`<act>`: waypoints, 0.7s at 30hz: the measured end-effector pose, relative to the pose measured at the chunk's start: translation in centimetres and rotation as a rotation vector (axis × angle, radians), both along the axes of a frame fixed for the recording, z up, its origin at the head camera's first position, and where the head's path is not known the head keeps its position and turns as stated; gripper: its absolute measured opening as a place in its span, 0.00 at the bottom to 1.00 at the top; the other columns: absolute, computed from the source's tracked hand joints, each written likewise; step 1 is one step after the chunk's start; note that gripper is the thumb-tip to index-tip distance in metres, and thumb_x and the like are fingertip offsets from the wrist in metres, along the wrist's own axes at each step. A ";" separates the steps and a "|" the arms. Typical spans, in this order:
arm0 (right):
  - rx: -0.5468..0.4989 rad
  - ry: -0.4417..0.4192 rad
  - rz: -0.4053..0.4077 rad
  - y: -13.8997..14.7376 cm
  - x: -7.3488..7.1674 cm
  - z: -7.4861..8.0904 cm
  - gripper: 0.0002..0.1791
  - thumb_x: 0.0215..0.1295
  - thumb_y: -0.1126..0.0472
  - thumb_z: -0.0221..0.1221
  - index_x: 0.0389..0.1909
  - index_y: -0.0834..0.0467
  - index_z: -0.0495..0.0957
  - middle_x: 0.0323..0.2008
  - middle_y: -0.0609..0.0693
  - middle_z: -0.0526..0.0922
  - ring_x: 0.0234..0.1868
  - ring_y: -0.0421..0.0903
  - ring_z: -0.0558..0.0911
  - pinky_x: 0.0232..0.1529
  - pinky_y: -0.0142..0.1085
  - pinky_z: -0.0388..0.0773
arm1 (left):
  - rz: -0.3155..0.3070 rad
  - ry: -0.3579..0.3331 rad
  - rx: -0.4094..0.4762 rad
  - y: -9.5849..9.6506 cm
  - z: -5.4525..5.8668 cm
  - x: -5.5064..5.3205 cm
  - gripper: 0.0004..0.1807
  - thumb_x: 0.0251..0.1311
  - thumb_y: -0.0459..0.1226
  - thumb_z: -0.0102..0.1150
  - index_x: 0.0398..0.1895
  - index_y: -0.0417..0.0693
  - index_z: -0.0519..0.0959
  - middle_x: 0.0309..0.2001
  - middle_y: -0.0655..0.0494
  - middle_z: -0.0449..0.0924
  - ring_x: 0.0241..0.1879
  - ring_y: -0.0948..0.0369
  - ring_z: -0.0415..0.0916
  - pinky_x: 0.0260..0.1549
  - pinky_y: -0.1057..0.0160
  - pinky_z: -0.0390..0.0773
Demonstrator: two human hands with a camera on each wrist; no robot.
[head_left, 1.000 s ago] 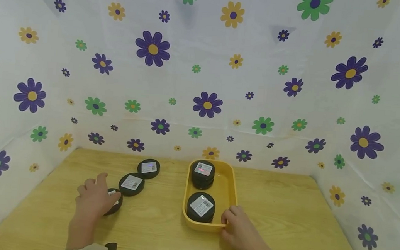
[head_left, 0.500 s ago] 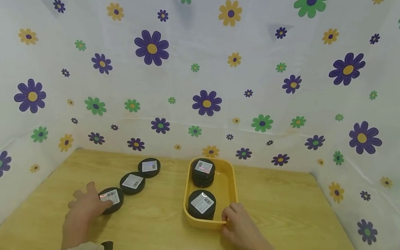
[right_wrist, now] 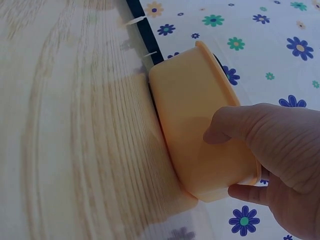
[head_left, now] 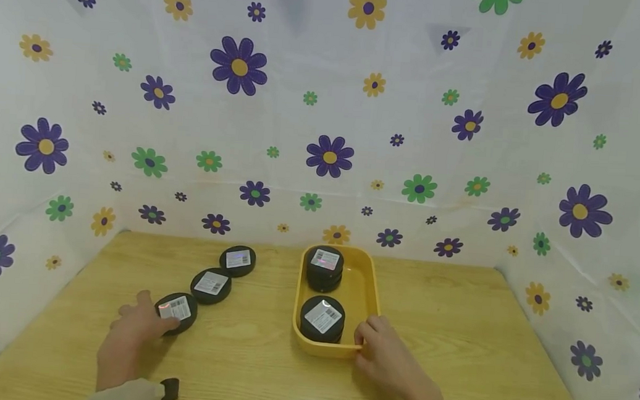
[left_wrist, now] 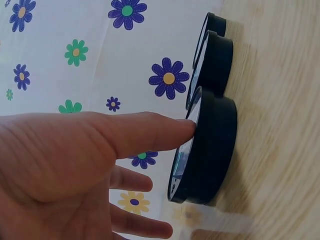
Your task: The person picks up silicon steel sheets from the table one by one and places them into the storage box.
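Three round, flat black containers with white barcode labels lie in a slanting row on the left: a near one (head_left: 177,312), a middle one (head_left: 210,285) and a far one (head_left: 238,260). My left hand (head_left: 131,335) is at the near container's left side. Its thumb (left_wrist: 155,132) touches the labelled top, while the other fingers are spread out beyond it. With my right hand (head_left: 389,360) I pinch the near right corner of a yellow tray (head_left: 372,290), thumb on the outer wall. Inside the tray stand a rear stack (head_left: 324,268) and a front stack (head_left: 323,319) of similar black containers.
The wooden table (head_left: 252,369) meets a flower-printed white cloth (head_left: 281,123) at the back and on both sides. Along the tray's right half, its bare yellow floor shows beside the stacks. A dark strip (right_wrist: 142,30) appears near the tray in the right wrist view.
My left hand has shifted left and slightly back toward me, uncovering most of the near container. My right hand stays on the tray corner. The head view has tilted slightly down.
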State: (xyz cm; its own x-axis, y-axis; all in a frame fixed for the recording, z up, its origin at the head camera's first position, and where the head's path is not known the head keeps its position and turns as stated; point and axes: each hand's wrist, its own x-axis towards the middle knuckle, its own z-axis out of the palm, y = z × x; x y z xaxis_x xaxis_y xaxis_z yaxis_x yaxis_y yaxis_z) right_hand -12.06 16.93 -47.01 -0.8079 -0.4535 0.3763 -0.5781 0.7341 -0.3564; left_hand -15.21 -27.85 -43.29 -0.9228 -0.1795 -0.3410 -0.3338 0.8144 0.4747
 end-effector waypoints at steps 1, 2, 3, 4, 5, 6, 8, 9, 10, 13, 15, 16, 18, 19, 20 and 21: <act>0.003 -0.007 -0.002 0.0 0.0 0.0 0.17 0.46 0.68 0.69 0.28 0.50 0.71 0.30 0.39 0.64 0.36 0.39 0.65 0.38 0.32 0.69 | 0.001 -0.005 0.002 0.0 0.0 0.0 0.51 0.61 0.46 0.60 0.67 0.21 0.39 0.50 0.14 0.53 0.51 0.19 0.58 0.52 0.28 0.65; 0.003 -0.016 -0.006 0.0 0.0 0.1 0.17 0.46 0.68 0.69 0.28 0.50 0.71 0.30 0.38 0.64 0.36 0.39 0.65 0.38 0.32 0.69 | 0.005 -0.015 0.005 0.1 0.1 0.0 0.51 0.61 0.47 0.60 0.67 0.22 0.39 0.50 0.14 0.53 0.51 0.21 0.59 0.52 0.29 0.65; 0.006 -0.022 -0.011 0.0 0.0 0.1 0.17 0.47 0.68 0.69 0.28 0.50 0.70 0.30 0.38 0.64 0.36 0.39 0.65 0.38 0.32 0.69 | 0.004 -0.022 0.007 0.1 0.2 0.1 0.51 0.62 0.47 0.59 0.67 0.22 0.40 0.51 0.15 0.54 0.51 0.22 0.59 0.52 0.29 0.65; 0.008 -0.028 -0.015 -0.1 0.0 0.1 0.17 0.47 0.68 0.69 0.28 0.50 0.70 0.30 0.38 0.64 0.36 0.39 0.65 0.38 0.32 0.69 | 0.000 -0.022 0.005 0.2 0.2 0.1 0.50 0.62 0.48 0.59 0.67 0.22 0.40 0.50 0.15 0.55 0.50 0.23 0.60 0.51 0.29 0.66; 0.007 -0.031 -0.018 -0.1 0.0 0.2 0.17 0.47 0.68 0.70 0.28 0.50 0.70 0.30 0.38 0.64 0.36 0.39 0.65 0.38 0.32 0.69 | 0.000 -0.025 0.006 0.2 0.3 0.1 0.50 0.62 0.48 0.59 0.67 0.23 0.40 0.51 0.16 0.55 0.50 0.24 0.61 0.51 0.30 0.66; 0.008 -0.032 -0.022 -0.1 0.0 0.2 0.17 0.47 0.68 0.70 0.28 0.50 0.70 0.30 0.38 0.64 0.36 0.39 0.65 0.38 0.32 0.69 | -0.003 -0.024 0.006 0.3 0.3 0.1 0.50 0.62 0.48 0.59 0.68 0.23 0.41 0.51 0.16 0.56 0.50 0.25 0.61 0.51 0.30 0.67; 0.009 -0.031 -0.024 -0.1 0.1 0.2 0.17 0.47 0.68 0.70 0.28 0.50 0.70 0.30 0.38 0.64 0.36 0.39 0.66 0.38 0.32 0.69 | -0.009 -0.024 0.005 0.5 0.4 0.1 0.50 0.62 0.49 0.59 0.68 0.23 0.41 0.51 0.16 0.56 0.49 0.26 0.62 0.51 0.30 0.67; 0.012 -0.030 -0.025 0.0 0.1 0.2 0.17 0.47 0.67 0.70 0.28 0.50 0.70 0.30 0.38 0.64 0.36 0.39 0.66 0.38 0.32 0.69 | -0.018 -0.018 0.003 0.6 0.4 0.1 0.50 0.62 0.49 0.58 0.68 0.23 0.41 0.51 0.16 0.55 0.49 0.26 0.62 0.51 0.30 0.67; 0.014 -0.033 -0.027 0.0 0.1 0.2 0.17 0.47 0.67 0.70 0.28 0.50 0.70 0.30 0.39 0.64 0.36 0.39 0.66 0.38 0.32 0.69 | -0.024 -0.008 0.002 0.7 0.4 0.0 0.50 0.62 0.48 0.58 0.68 0.24 0.41 0.51 0.15 0.55 0.49 0.25 0.62 0.51 0.30 0.67; 0.025 -0.050 -0.038 -0.1 0.0 0.1 0.17 0.47 0.67 0.69 0.29 0.49 0.70 0.30 0.38 0.64 0.37 0.39 0.65 0.39 0.32 0.69 | -0.046 0.010 -0.001 0.9 0.2 -0.2 0.50 0.62 0.48 0.58 0.68 0.24 0.40 0.52 0.14 0.54 0.50 0.24 0.61 0.52 0.29 0.66; 0.029 -0.053 -0.043 -0.1 0.0 0.0 0.17 0.47 0.67 0.68 0.29 0.49 0.70 0.31 0.38 0.64 0.37 0.39 0.65 0.39 0.32 0.68 | -0.057 0.024 0.000 1.1 0.0 -0.3 0.49 0.62 0.48 0.58 0.68 0.24 0.40 0.52 0.14 0.53 0.49 0.23 0.60 0.51 0.29 0.66; 0.031 -0.054 -0.045 -0.1 0.0 0.0 0.17 0.47 0.67 0.68 0.29 0.49 0.70 0.31 0.38 0.63 0.37 0.39 0.65 0.39 0.32 0.68 | -0.063 0.032 -0.003 1.2 -0.1 -0.4 0.49 0.62 0.48 0.58 0.68 0.24 0.40 0.51 0.14 0.53 0.49 0.24 0.61 0.51 0.30 0.66; 0.029 -0.046 -0.041 -0.1 0.0 -0.1 0.17 0.46 0.68 0.68 0.29 0.49 0.70 0.31 0.38 0.64 0.37 0.39 0.65 0.38 0.32 0.68 | -0.074 0.041 -0.013 1.4 -0.2 -0.5 0.49 0.61 0.48 0.58 0.68 0.24 0.41 0.51 0.14 0.54 0.48 0.25 0.62 0.50 0.31 0.67; 0.028 -0.039 -0.038 -0.1 0.0 -0.1 0.17 0.46 0.68 0.68 0.29 0.49 0.70 0.30 0.38 0.64 0.37 0.39 0.65 0.38 0.32 0.68 | -0.074 0.040 -0.015 1.4 -0.3 -0.6 0.49 0.61 0.48 0.58 0.68 0.24 0.41 0.50 0.15 0.54 0.47 0.26 0.62 0.50 0.31 0.68; 0.028 -0.036 -0.038 -0.1 0.0 -0.1 0.17 0.46 0.68 0.68 0.29 0.49 0.70 0.30 0.38 0.64 0.37 0.39 0.65 0.38 0.32 0.68 | -0.076 0.042 -0.018 1.5 -0.4 -0.6 0.49 0.61 0.48 0.58 0.68 0.24 0.41 0.50 0.15 0.54 0.46 0.27 0.63 0.49 0.32 0.68; 0.027 -0.035 -0.037 -0.1 0.1 0.0 0.17 0.46 0.68 0.68 0.29 0.49 0.70 0.30 0.38 0.64 0.37 0.39 0.65 0.38 0.32 0.68 | -0.078 0.041 -0.021 1.6 -0.4 -0.6 0.49 0.61 0.48 0.58 0.68 0.24 0.42 0.50 0.15 0.54 0.46 0.27 0.63 0.50 0.32 0.68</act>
State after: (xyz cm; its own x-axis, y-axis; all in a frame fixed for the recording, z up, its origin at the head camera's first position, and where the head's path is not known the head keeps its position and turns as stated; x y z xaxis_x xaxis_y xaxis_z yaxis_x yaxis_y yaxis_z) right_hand -11.99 16.78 -47.01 -0.8369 -0.4324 0.3357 -0.5376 0.7647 -0.3553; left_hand -15.83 -26.23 -43.69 -0.9474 -0.1129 -0.2995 -0.2492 0.8473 0.4690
